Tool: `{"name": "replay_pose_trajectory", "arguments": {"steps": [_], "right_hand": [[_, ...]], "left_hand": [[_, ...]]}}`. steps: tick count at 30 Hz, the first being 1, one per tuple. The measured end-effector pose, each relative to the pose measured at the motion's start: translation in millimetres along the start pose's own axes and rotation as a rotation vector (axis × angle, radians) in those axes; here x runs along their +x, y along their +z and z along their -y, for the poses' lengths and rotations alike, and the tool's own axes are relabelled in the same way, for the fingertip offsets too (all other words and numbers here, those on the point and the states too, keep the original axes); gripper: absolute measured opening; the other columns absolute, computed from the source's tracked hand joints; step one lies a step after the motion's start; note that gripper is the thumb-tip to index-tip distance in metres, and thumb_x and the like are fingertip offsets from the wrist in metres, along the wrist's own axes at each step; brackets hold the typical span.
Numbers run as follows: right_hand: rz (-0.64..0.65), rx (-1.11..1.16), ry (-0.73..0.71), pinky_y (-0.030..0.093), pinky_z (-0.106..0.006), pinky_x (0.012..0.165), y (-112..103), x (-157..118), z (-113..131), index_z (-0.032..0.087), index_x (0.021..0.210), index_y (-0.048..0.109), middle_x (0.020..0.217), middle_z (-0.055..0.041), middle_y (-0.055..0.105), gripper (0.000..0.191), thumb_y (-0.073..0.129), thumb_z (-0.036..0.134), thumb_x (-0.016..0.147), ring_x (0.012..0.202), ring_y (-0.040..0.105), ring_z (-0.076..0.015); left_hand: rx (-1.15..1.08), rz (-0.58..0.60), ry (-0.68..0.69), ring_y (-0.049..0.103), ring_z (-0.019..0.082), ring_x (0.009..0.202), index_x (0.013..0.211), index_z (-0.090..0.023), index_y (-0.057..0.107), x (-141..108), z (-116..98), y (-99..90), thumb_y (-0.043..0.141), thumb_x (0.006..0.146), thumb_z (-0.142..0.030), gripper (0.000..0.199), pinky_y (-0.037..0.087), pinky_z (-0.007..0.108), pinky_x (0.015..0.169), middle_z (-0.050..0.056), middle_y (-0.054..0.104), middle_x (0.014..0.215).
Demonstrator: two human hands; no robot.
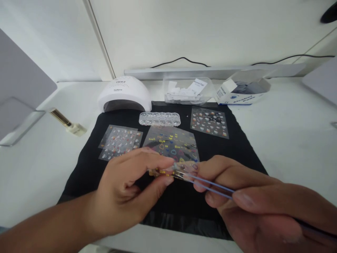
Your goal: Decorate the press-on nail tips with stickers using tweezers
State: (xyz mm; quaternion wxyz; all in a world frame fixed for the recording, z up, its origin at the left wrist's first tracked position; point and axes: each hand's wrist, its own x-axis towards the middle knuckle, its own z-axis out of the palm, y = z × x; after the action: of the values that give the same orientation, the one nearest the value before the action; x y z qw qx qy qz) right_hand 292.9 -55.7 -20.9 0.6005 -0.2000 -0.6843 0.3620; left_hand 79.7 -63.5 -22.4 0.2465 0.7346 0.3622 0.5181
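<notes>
A clear sticker sheet (173,142) with yellow, blue and pink outline designs is raised over the black mat (184,207). My left hand (134,182) pinches its near edge between thumb and fingers, and the edge is curled there. Blue tweezers (210,185) lie in the closed fingers of my right hand (244,196). Their metal tips meet the curled edge beside my left fingertips; what sits between the tips is too small to tell. Beyond the sheet is a clear compartment case (159,119) with small shiny pieces.
Other sticker sheets lie left (119,142) and right (210,122) on the mat. Behind stand a white lamp (125,93), a clear tray of packets (188,92) and an alcohol pad box (242,92). A polish bottle (68,123) lies at the left.
</notes>
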Motion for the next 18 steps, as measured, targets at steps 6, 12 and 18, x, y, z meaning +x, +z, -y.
{"name": "replay_pose_trajectory", "arguments": {"steps": [6,12,18], "right_hand": [[0.049,-0.033,0.054,0.063,-0.041,0.064,-5.9,-11.1,-4.4,0.030,0.116,0.073,0.076,-0.0032,0.073,0.024,0.055,0.039,0.102,0.071,0.071,-0.0215],[0.052,0.017,0.053,0.064,-0.040,0.065,-3.5,-5.1,-3.6,0.029,0.115,0.075,0.073,-0.0019,0.071,0.024,0.062,0.039,0.098,0.067,0.070,-0.0204],[0.038,0.052,0.111,0.064,-0.039,0.059,-1.3,-6.0,-2.1,0.031,0.115,0.076,0.077,-0.0041,0.074,0.025,0.062,0.042,0.097,0.070,0.072,-0.0227]], "left_hand": [[0.011,0.026,0.052,0.072,0.014,0.078,0.105,-0.019,0.070,4.1,-2.2,-2.5,0.069,0.086,-0.003,0.025,0.061,0.023,0.070,0.002,0.077,0.084],[0.010,0.048,0.057,0.072,0.015,0.078,0.107,-0.020,0.071,4.2,-4.3,-3.5,0.072,0.088,-0.007,0.023,0.063,0.025,0.070,0.002,0.078,0.086],[0.038,0.021,0.043,0.072,0.015,0.077,0.107,-0.019,0.070,0.8,-6.3,-3.6,0.072,0.087,-0.006,0.024,0.063,0.024,0.069,0.003,0.076,0.085]]}}
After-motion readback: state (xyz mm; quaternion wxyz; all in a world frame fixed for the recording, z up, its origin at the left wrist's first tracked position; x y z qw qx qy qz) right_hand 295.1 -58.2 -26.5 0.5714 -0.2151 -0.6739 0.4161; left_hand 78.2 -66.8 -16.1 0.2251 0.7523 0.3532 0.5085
